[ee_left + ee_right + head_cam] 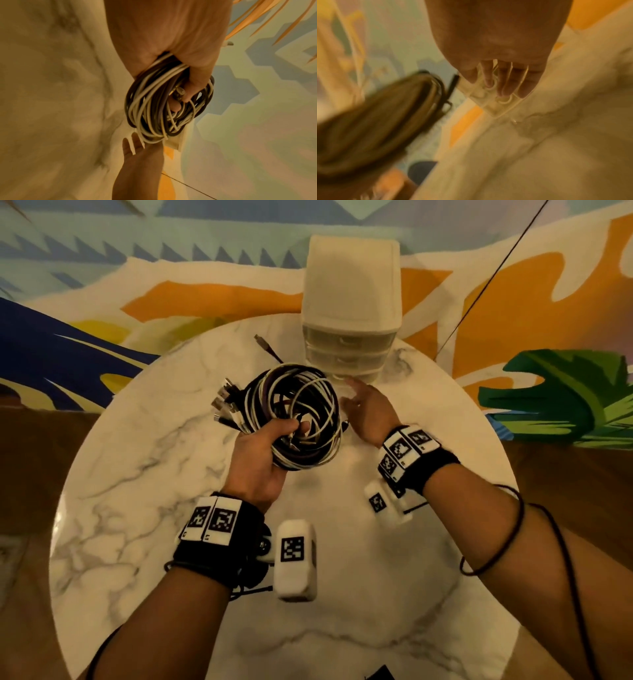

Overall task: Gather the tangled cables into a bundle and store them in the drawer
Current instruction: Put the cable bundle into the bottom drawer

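Note:
My left hand (270,446) grips a coiled bundle of black, white and purple cables (298,412) above the marble table (137,508), fingers curled through the coil (164,102). Several plug ends (226,405) stick out to the left. A small white drawer unit (349,313) with translucent drawers stands at the table's far edge. My right hand (363,402) reaches toward its lowest drawer, fingers straight and spread (505,81) in front of the drawer fronts (489,104). Whether the fingers touch the drawer, I cannot tell. The right wrist view is blurred, with the bundle (385,115) at the left.
One dark plug end (265,347) sticks up behind the coil near the drawer unit. A thin black cord (493,275) runs diagonally at the right. The round table stands before a colourful painted wall (171,268). Wrist-worn cameras hang under both forearms.

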`<state>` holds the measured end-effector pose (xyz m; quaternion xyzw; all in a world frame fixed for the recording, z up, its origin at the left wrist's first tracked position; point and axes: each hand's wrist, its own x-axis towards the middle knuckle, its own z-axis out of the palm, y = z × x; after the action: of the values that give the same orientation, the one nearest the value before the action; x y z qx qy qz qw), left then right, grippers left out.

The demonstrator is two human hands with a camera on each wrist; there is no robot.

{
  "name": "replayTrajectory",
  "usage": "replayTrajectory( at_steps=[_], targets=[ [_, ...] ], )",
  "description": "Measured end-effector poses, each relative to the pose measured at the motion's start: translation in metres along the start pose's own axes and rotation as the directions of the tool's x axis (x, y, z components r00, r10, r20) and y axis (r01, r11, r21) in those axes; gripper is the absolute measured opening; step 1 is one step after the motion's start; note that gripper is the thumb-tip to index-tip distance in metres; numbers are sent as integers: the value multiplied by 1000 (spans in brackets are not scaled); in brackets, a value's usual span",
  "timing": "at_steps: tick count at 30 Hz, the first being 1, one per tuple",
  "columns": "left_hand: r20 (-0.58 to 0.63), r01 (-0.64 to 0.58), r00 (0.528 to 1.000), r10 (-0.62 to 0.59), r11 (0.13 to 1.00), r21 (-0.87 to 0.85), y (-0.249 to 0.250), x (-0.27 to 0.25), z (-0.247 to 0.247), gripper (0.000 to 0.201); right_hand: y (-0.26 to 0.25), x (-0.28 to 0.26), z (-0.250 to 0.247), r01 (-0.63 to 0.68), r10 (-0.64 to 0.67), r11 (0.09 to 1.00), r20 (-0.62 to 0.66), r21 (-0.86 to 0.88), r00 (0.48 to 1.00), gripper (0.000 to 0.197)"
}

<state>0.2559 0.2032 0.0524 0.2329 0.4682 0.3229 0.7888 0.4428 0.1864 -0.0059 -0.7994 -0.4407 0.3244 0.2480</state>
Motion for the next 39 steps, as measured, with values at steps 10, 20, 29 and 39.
replayTrajectory(
  at_steps=[10, 20, 29, 39],
  targets=[
    [44, -19, 999, 18, 1000, 3, 7, 8, -15, 28, 9, 34, 17, -19, 59, 935, 103, -355, 993, 68],
    [122, -13, 992, 24, 996, -91, 4, 24, 11, 43, 18, -65, 57, 128, -136, 953, -10, -274, 991, 37],
    [-3, 19, 1000, -19, 998, 61, -23, 43, 18, 33, 31, -120, 62, 134, -122, 961, 64, -243, 990, 52],
    [-99, 39, 995, -3, 931, 362, -55, 64, 37, 24, 63, -104, 50, -3, 52, 974, -213, 225, 976, 50]
  ],
)
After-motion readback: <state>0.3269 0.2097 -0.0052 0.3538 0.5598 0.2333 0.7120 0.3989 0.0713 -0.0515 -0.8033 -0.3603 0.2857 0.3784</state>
